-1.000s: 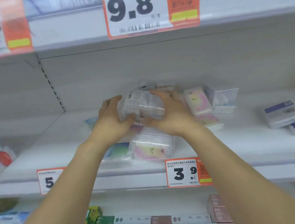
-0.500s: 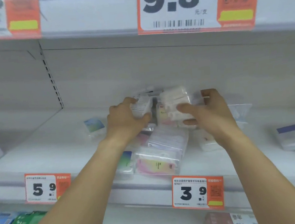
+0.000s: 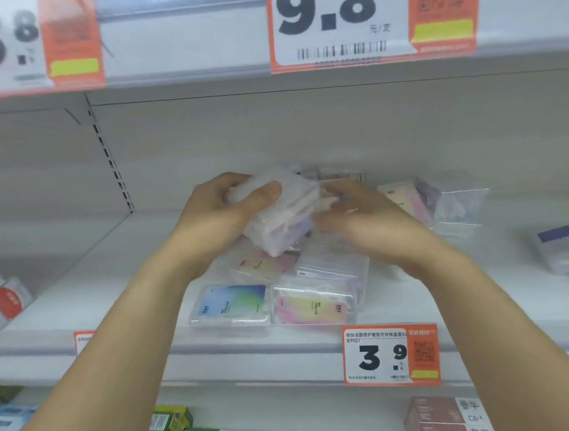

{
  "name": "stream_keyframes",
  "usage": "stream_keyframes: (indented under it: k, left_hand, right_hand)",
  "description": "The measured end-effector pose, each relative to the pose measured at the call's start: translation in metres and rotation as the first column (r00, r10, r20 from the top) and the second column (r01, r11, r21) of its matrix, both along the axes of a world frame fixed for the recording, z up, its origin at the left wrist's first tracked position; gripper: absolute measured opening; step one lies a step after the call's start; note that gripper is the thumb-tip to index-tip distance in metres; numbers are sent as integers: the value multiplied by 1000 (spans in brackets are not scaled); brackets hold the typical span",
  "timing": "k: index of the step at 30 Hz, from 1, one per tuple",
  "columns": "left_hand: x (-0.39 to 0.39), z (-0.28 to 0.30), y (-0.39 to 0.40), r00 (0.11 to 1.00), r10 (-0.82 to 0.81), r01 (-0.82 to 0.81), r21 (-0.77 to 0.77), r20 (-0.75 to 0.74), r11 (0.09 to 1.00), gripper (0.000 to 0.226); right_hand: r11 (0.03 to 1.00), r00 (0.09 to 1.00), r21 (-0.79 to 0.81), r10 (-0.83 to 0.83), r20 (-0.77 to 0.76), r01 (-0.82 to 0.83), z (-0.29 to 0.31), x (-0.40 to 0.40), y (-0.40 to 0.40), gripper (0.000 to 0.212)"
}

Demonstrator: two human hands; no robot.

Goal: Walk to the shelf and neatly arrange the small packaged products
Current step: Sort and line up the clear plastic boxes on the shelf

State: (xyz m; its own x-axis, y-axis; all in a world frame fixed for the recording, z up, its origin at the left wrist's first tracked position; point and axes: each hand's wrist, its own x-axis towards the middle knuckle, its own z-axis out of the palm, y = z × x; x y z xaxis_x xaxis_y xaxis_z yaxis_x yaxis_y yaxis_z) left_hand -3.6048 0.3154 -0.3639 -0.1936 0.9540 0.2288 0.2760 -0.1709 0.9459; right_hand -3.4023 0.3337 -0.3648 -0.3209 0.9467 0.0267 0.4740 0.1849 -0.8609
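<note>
Fingers [image 3: 263, 193] of the left hand [image 3: 223, 217] curl over the far top of a small stack of clear plastic packets [image 3: 281, 215], thumb pressed across its near-left face, so the stack is gripped and held tilted just above the middle of the white metal shelf [image 3: 77, 302]. The right hand [image 3: 363, 224] lies close against the stack's right end with fingers loosely bent toward it; motion blur hides whether they actually pinch the packets or only steady them (I cannot tell which).

The relation that matters: the stack's long axis runs from upper left down to lower right, slanted against the shelf's front edge, while the packets already lying flat below it sit squarely. Those are a clear packet with a blue-green card [image 3: 231, 306] at the near left and a clear packet with a pink-yellow card [image 3: 313, 307] just beside it on the right, with more pale packets behind them under the hands. The held stack hangs over the far part of this group, nearer the left hand, which carries it.

My judgement is that the stack needs turning until its long side is parallel with the front edge before it goes down behind the two front packets. More loose clear packets [image 3: 447, 204] stand to the far right, not yet straightened.
</note>
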Motion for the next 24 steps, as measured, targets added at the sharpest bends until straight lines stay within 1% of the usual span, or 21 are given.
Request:
stream_keyframes:
  k: [1,2,3,4,6,10,11,13,15,17,19,21,22,23,24]
  left_hand:
    - [-4,0,-1,999,51,-51,-2,12,999,32]
    - [-9,-1,-2,995,95,-95,-4,14,995,31]
    - [-15,-2,-2,991,134,-134,1,12,991,30]
    - [-21,-3,-3,985,173,-173,9,-1,985,29]
    - [-34,-3,-7,967,252,-252,21,-47,968,31]
    - [-64,1,-22,885,384,-384,53,-263,922,36]
    - [-70,1,-26,865,402,-402,64,-302,913,34]
    - [-82,0,-36,827,425,-424,89,-368,901,29]
    - [-94,-2,-45,802,436,-435,101,-408,895,25]
    - [-106,-6,-55,777,426,-436,91,-464,895,24]
    - [-119,-14,-61,737,435,-456,95,-517,885,24]
    - [-135,-22,-65,698,458,-496,89,-550,864,23]
    - [-144,-26,-66,678,453,-514,67,-579,855,24]
    - [-153,-29,-67,653,432,-528,35,-622,848,24]
    - [-163,-33,-67,627,404,-546,-6,-666,838,25]
  right_hand:
    - [1000,983,-16,4,182,-1,0,7,-1,60]
    - [999,945,-52,19,327,-2,-1,12,-1,73]
    - [996,905,-85,40,423,-4,-2,15,-3,79]
    - [994,877,-113,52,477,2,-4,17,-4,83]
    - [993,855,-110,16,519,48,-5,19,-4,90]
    - [997,786,-24,-43,616,74,1,13,-6,92]
    - [997,769,19,-68,635,72,5,10,-8,86]
    - [988,751,142,-141,645,64,10,4,-11,61]
    - [953,778,289,-252,576,95,12,-3,-12,45]
    - [895,829,424,-341,443,142,12,-12,-16,35]
    - [819,883,547,-376,280,175,13,-27,-23,30]
    - [743,934,639,-341,108,197,16,-49,-35,27]
    - [724,954,660,-297,36,200,18,-62,-42,25]
    - [731,971,655,-241,-15,192,18,-77,-48,22]
    - [760,982,628,-182,-43,168,16,-94,-53,21]
